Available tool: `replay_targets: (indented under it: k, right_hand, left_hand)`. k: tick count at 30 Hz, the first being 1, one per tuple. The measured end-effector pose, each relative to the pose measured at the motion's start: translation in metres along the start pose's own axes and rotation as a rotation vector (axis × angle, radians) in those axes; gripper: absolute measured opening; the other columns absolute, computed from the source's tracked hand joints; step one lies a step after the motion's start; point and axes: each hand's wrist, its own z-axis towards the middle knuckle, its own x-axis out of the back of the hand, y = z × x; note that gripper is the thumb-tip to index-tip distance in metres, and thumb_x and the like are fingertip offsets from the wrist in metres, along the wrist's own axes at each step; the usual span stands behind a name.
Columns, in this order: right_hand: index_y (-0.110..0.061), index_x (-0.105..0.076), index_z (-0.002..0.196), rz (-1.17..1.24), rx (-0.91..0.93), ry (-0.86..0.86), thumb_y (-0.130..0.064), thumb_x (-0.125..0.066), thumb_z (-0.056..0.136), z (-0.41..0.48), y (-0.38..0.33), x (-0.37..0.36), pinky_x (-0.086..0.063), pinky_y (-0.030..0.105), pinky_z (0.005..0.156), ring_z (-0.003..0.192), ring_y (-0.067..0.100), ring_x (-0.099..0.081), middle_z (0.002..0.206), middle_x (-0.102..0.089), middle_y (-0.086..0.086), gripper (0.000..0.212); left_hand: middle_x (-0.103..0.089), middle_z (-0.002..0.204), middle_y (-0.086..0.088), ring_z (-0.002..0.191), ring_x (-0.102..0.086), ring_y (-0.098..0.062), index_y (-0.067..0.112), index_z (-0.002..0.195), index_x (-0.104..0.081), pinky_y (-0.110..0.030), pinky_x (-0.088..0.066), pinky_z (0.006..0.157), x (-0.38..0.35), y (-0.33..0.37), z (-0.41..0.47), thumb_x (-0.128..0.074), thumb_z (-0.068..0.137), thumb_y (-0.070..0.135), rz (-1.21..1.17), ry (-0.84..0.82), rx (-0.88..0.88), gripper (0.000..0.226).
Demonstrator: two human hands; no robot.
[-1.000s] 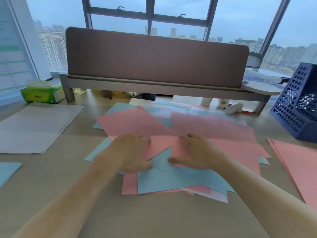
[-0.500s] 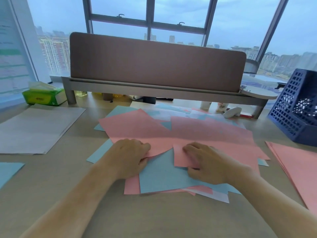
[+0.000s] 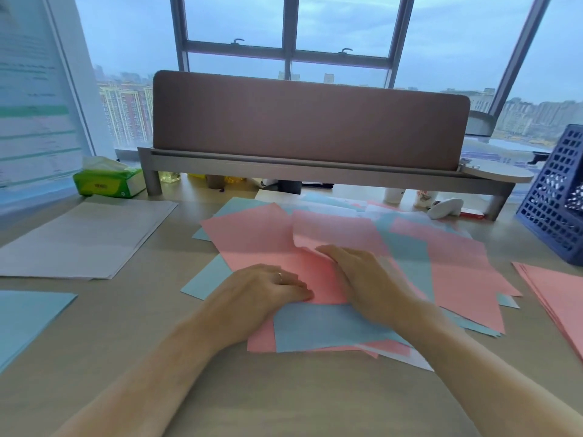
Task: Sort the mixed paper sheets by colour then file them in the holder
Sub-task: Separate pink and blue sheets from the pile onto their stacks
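A mixed pile of pink, blue and white sheets lies spread over the middle of the desk. My left hand rests on the pile's near left part, fingertips pressing a pink sheet down. My right hand holds a top pink sheet by its near edge, which curls up off the pile just past the fingertips. That sheet is blurred by motion. The dark blue mesh holder stands at the far right. Sorted stacks lie around: white on the left, blue at the near left, pink on the right.
A brown desk divider on a grey shelf closes off the back. A green tissue pack sits at the back left. Cups and a white object stand under the shelf at the back right. Bare desk runs along the near edge.
My right hand moved forward and left over the pile, and a pink sheet's edge has lifted and curled. My left hand shifted slightly right and stays pressed on the pile.
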Motion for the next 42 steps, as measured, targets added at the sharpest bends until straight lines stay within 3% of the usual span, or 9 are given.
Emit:
replay_targets:
  k: [4, 7, 10, 14, 19, 25, 30, 36, 42]
  right_hand:
    - [-0.032, -0.046, 0.144, 0.092, 0.005, -0.087, -0.046, -0.021, 0.099, -0.002, -0.017, -0.014, -0.044, 0.039, 0.104, 0.127, 0.02, -0.055, 0.143, -0.056, -0.009, 0.053]
    - [-0.034, -0.038, 0.15, 0.111, -0.04, -0.097, -0.069, -0.026, 0.091, -0.009, -0.015, -0.012, -0.037, 0.032, 0.112, 0.136, 0.011, -0.045, 0.15, -0.046, -0.015, 0.07]
    - [-0.035, -0.045, 0.145, 0.083, -0.123, -0.089, -0.079, -0.032, 0.082, -0.013, -0.005, -0.009, -0.038, 0.03, 0.109, 0.132, 0.01, -0.049, 0.145, -0.051, -0.017, 0.078]
    - [-0.033, -0.054, 0.137, -0.016, -0.145, -0.075, -0.068, -0.032, 0.092, -0.017, 0.004, -0.004, -0.047, 0.034, 0.096, 0.116, 0.017, -0.06, 0.124, -0.065, -0.009, 0.06]
    - [-0.033, -0.036, 0.14, -0.04, -0.095, -0.052, -0.046, -0.041, 0.097, -0.021, -0.008, -0.003, -0.046, 0.034, 0.084, 0.105, 0.019, -0.061, 0.11, -0.066, -0.007, 0.045]
    - [-0.029, -0.033, 0.127, -0.102, -0.1, -0.051, -0.007, -0.052, 0.078, -0.017, -0.014, -0.008, -0.045, 0.034, 0.08, 0.097, 0.025, -0.063, 0.1, -0.065, -0.003, 0.056]
    - [-0.032, -0.046, 0.118, 0.025, -0.344, 0.188, -0.008, -0.052, 0.088, -0.008, 0.013, -0.012, -0.046, 0.038, 0.067, 0.088, 0.035, -0.064, 0.095, -0.066, 0.007, 0.039]
    - [-0.027, -0.054, 0.114, 0.151, -0.35, 0.279, -0.01, -0.051, 0.096, -0.002, 0.016, -0.02, -0.039, 0.036, 0.066, 0.085, 0.037, -0.061, 0.092, -0.067, 0.01, 0.025]
    - [-0.025, -0.055, 0.124, 0.117, -0.153, 0.12, -0.003, -0.049, 0.094, 0.004, -0.007, -0.018, -0.048, 0.037, 0.075, 0.097, 0.032, -0.065, 0.107, -0.07, 0.004, 0.037]
  left_hand:
    - [-0.071, 0.118, 0.013, 0.103, -0.066, -0.013, 0.035, 0.12, -0.071, -0.034, -0.054, 0.085, -0.003, -0.013, -0.008, -0.042, 0.1, 0.032, -0.181, -0.044, 0.187, 0.035]
    - [-0.072, 0.105, 0.015, 0.093, -0.066, -0.011, 0.041, 0.116, -0.068, -0.036, -0.052, 0.075, -0.009, -0.024, -0.013, -0.035, 0.101, 0.053, -0.156, -0.055, 0.323, 0.038]
    - [-0.067, 0.083, 0.008, 0.078, -0.065, -0.019, 0.027, 0.093, -0.07, -0.038, -0.05, 0.059, -0.008, -0.02, -0.009, -0.037, 0.1, 0.049, 0.009, 0.058, 0.328, 0.04]
    - [-0.057, 0.072, 0.002, 0.067, -0.06, -0.023, 0.017, 0.083, -0.068, -0.036, -0.047, 0.046, -0.007, -0.014, -0.002, -0.059, 0.095, 0.027, 0.152, 0.082, 0.193, 0.017]
    - [-0.057, 0.081, 0.004, 0.072, -0.056, -0.019, 0.017, 0.082, -0.067, -0.037, -0.048, 0.047, -0.007, -0.003, 0.0, -0.071, 0.09, 0.018, 0.105, 0.064, 0.097, 0.008]
    - [-0.059, 0.103, 0.013, 0.086, -0.058, -0.004, 0.024, 0.107, -0.069, -0.028, -0.055, 0.072, -0.001, 0.0, 0.004, -0.08, 0.086, 0.025, -0.184, 0.252, 0.24, 0.023]
    - [-0.049, 0.126, 0.025, 0.117, -0.049, -0.001, 0.041, 0.124, -0.045, -0.027, -0.043, 0.096, 0.002, -0.012, -0.009, -0.073, 0.071, 0.065, -0.274, -0.119, 0.612, 0.066]
    - [-0.061, 0.128, 0.013, 0.116, -0.056, -0.017, 0.035, 0.139, -0.047, -0.035, -0.047, 0.096, 0.007, -0.014, -0.004, -0.056, 0.075, 0.057, -0.103, -0.248, 0.525, 0.069]
    - [-0.067, 0.106, 0.002, 0.099, -0.062, -0.026, 0.027, 0.136, -0.048, -0.039, -0.049, 0.083, 0.011, -0.012, 0.0, -0.051, 0.085, 0.039, 0.055, -0.313, 0.352, 0.053]
